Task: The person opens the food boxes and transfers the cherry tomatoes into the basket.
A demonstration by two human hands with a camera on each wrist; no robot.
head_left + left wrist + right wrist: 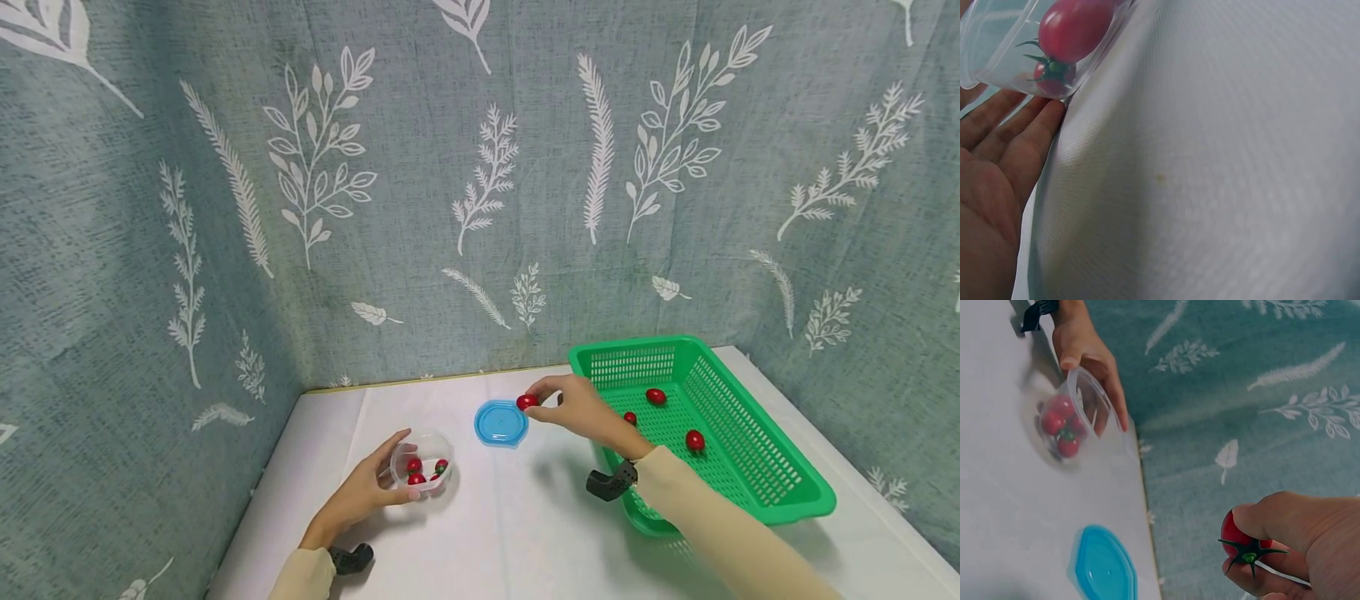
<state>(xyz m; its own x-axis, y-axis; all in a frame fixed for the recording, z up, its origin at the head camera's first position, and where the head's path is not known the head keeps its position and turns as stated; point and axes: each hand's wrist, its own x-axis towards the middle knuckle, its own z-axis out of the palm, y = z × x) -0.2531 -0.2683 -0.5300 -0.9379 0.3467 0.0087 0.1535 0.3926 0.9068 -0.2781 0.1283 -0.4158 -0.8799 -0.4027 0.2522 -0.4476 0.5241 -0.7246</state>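
Left grip (363, 490) round tub (428, 442) of tomatoes (416, 480), 1 tomato (527, 402) in right grip (582, 411), 3 visible tomatoes (695, 441) in basket (731, 412)

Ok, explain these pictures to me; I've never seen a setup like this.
No machine here: someone is using a bare left hand and right hand. The wide picture is taken from the head, the other two from the left and right wrists.

On the white surface are a clear cup containing several small tomatoes, a blue lid and a green basket with three tomatoes showing.

The left hand holds the cup; the right hand pinches another tomato.
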